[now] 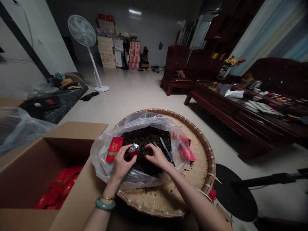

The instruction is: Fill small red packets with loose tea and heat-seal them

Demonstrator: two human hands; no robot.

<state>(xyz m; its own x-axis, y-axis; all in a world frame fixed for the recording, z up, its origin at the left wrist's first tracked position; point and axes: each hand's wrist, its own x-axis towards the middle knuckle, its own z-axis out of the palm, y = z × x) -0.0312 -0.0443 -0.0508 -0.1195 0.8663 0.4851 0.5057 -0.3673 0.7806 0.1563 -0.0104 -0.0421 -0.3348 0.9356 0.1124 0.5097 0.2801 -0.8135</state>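
A round woven bamboo tray holds a clear plastic bag full of dark loose tea leaves. My left hand, with a green bangle on the wrist, is closed on a small red packet with a silver open mouth, held over the tea. My right hand is beside it, fingers curled down and pinching into the tea leaves. A metal scoop or tongs lies in the tea right of my right hand. A red packet rests on the bag's left edge.
An open cardboard box at the left holds several filled red packets. More red packets lie at the bag's right. A dark wooden table stands to the right, a black stool near the tray, a standing fan behind.
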